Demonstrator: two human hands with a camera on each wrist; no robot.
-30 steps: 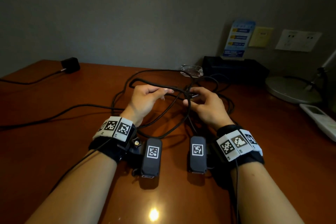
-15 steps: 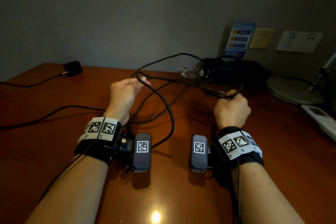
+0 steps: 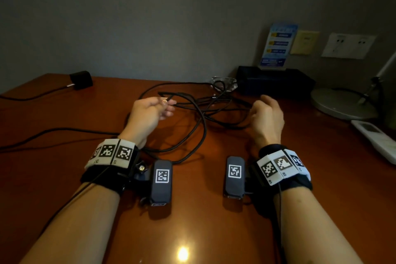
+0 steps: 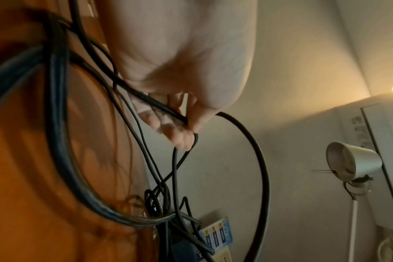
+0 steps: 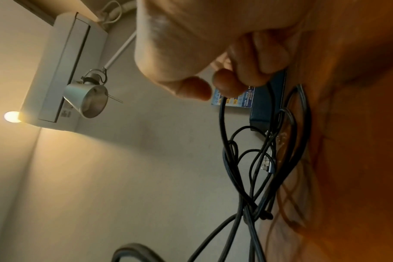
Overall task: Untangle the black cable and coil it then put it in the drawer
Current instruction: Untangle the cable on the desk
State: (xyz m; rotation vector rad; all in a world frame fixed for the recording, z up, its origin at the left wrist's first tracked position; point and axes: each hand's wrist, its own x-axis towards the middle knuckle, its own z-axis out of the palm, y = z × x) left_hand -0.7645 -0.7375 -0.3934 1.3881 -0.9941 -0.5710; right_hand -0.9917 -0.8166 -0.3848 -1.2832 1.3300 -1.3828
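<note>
The black cable (image 3: pixel 204 126) lies in a loose tangle of loops on the brown table (image 3: pixel 192 210) between my hands. My left hand (image 3: pixel 168 103) pinches a strand of it between thumb and fingers, just above the table. In the left wrist view the cable (image 4: pixel 260 159) runs across the fingers of the left hand (image 4: pixel 188 124) and loops away. My right hand (image 3: pixel 260 106) is curled at the tangle's right side. The right wrist view shows the right hand (image 5: pixel 213 86) gripping a thin strand of cable (image 5: pixel 223 124) that hangs from it. No drawer is in view.
A black adapter (image 3: pixel 81 79) sits back left, and another dark cable (image 3: pixel 53 132) runs off the left edge. At the back right are a glass dish (image 3: pixel 225 83), a black box (image 3: pixel 274 80), a lamp base (image 3: pixel 342 103) and a white handset (image 3: pixel 377 137).
From one second ago my hands have drawn apart, spreading the tangle. The loop that arched up in front of the wall half a second ago has dropped to the table.
</note>
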